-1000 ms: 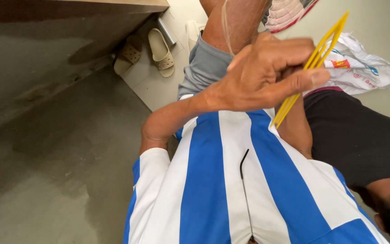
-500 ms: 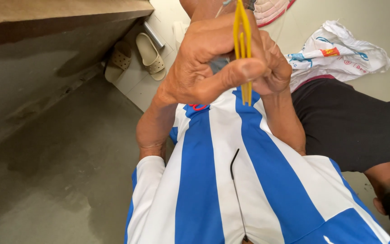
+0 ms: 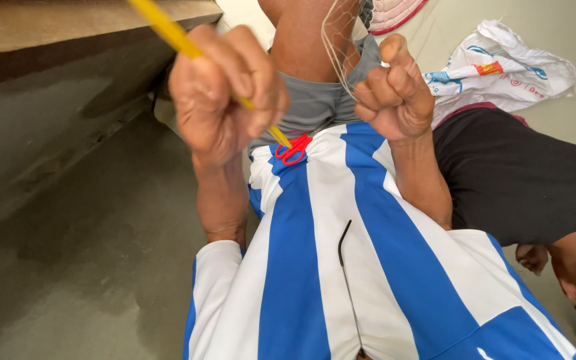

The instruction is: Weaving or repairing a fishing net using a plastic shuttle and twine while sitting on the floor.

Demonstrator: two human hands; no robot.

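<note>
My left hand (image 3: 225, 90) is closed around a long yellow netting needle (image 3: 168, 30) that slants from the upper left down toward my lap. Its lower tip ends just above a small pair of red-handled scissors (image 3: 293, 149) lying on my blue and white striped shirt (image 3: 301, 267). My right hand (image 3: 395, 93) is a fist, pinching thin pale net thread (image 3: 338, 47) that runs up over my bare knee (image 3: 301, 40). The hands are apart, with grey shorts (image 3: 315, 103) showing between them.
A person in dark clothing (image 3: 515, 180) sits close on my right, one hand (image 3: 535, 257) near the floor. A printed white plastic bag (image 3: 501, 63) lies behind. A low wooden ledge (image 3: 48, 23) and grey concrete floor (image 3: 68, 253) are on my left.
My left hand has swung the yellow needle from the right across to the left, turning it to slant. The hands have separated, uncovering the red scissors; my right hand is now a fist on the thread.
</note>
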